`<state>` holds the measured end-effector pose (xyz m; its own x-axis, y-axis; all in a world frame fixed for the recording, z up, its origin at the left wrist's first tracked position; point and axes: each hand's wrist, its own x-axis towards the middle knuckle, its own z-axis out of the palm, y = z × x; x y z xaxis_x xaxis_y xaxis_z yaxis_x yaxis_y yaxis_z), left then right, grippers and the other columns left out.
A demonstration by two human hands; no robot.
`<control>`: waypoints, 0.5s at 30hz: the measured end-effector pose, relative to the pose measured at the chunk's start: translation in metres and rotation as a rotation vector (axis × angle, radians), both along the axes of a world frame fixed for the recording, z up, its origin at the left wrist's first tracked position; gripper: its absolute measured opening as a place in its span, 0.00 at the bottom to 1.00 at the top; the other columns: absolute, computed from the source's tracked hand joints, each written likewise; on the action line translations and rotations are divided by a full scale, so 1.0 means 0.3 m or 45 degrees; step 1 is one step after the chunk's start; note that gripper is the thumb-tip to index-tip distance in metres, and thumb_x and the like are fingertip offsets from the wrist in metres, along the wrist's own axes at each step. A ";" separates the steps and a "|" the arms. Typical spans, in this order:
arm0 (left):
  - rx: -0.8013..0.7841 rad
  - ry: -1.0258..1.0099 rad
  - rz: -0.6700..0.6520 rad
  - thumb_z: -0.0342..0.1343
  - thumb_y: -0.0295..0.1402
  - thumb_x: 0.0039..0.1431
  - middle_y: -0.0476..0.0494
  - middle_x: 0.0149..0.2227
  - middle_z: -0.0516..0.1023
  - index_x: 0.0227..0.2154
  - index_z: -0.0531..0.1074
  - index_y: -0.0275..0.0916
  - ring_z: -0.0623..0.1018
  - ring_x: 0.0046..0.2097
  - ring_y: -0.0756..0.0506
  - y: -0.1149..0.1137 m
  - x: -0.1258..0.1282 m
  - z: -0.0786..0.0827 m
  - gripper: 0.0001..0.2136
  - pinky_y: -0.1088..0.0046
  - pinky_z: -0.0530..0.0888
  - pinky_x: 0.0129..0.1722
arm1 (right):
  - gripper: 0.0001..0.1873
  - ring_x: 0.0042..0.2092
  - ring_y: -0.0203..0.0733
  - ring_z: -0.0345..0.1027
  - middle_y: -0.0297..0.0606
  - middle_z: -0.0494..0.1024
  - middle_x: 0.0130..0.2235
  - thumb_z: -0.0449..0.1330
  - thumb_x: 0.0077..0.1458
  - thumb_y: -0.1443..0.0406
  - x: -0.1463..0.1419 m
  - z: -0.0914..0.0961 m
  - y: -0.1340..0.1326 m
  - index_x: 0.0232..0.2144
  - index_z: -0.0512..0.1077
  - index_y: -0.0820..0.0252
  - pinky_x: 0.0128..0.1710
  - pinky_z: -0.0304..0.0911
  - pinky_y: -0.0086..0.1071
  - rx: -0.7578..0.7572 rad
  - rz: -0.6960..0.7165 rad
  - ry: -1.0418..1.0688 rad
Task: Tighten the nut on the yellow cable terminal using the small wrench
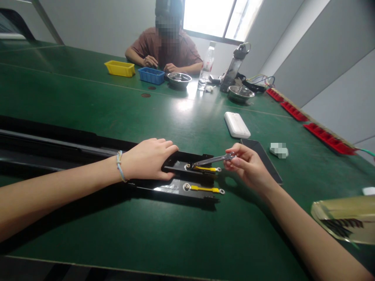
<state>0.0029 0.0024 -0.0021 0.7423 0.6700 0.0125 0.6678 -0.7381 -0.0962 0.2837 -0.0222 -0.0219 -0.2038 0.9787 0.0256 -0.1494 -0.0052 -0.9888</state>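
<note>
My left hand (pixel 154 159) is wrapped over a long black metal channel (pixel 172 187) that lies on the green table. Between the fingers and thumb of my right hand (pixel 244 164) is a combination wrench (pixel 211 159). The wrench's far end reaches a nut (pixel 188 166) inside the channel, at the upper of two short yellow cables (pixel 208 169) with ring ends. Nearer to me, the lower yellow cable (pixel 205 189) is fastened by a second nut (pixel 186 186). Whether the wrench sits fully around the upper nut, I cannot tell.
Across the green table (pixel 88 101) sits another person (pixel 175 50), behind a yellow bin (pixel 120 69), a blue bin (pixel 151 75) and a steel bowl (pixel 179 79). Bottles stand farther right. A white box (pixel 237 125) and a dark flat object (pixel 262 160) lie beyond my right hand.
</note>
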 end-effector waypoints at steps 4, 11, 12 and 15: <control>0.000 0.004 0.003 0.53 0.49 0.50 0.42 0.39 0.73 0.46 0.66 0.36 0.73 0.39 0.42 -0.001 0.000 0.001 0.25 0.66 0.69 0.39 | 0.14 0.21 0.31 0.66 0.30 0.73 0.20 0.73 0.36 0.62 -0.003 0.002 -0.007 0.26 0.73 0.58 0.19 0.59 0.24 0.068 0.047 -0.029; 0.006 0.007 0.008 0.53 0.49 0.50 0.42 0.38 0.73 0.46 0.66 0.37 0.73 0.38 0.42 -0.002 0.001 -0.001 0.25 0.66 0.69 0.39 | 0.14 0.22 0.29 0.63 0.28 0.71 0.24 0.73 0.35 0.67 -0.023 -0.009 -0.030 0.24 0.71 0.58 0.18 0.58 0.22 0.175 0.130 0.031; 0.008 0.007 0.008 0.54 0.49 0.50 0.42 0.38 0.73 0.46 0.66 0.37 0.73 0.38 0.42 -0.002 0.001 -0.001 0.25 0.66 0.69 0.39 | 0.14 0.21 0.29 0.62 0.28 0.70 0.23 0.73 0.35 0.67 -0.022 -0.010 -0.030 0.24 0.71 0.58 0.18 0.58 0.23 0.187 0.130 0.025; 0.008 0.006 0.007 0.53 0.49 0.50 0.43 0.38 0.73 0.46 0.66 0.36 0.73 0.38 0.42 -0.002 0.001 0.001 0.25 0.66 0.70 0.38 | 0.13 0.21 0.29 0.62 0.29 0.71 0.25 0.72 0.36 0.65 -0.016 -0.009 -0.021 0.24 0.71 0.58 0.18 0.57 0.23 0.207 0.070 -0.034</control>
<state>0.0032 0.0019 -0.0018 0.7386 0.6740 0.0132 0.6714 -0.7337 -0.1042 0.2790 -0.0285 -0.0247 -0.2597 0.9494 0.1764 -0.1266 0.1477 -0.9809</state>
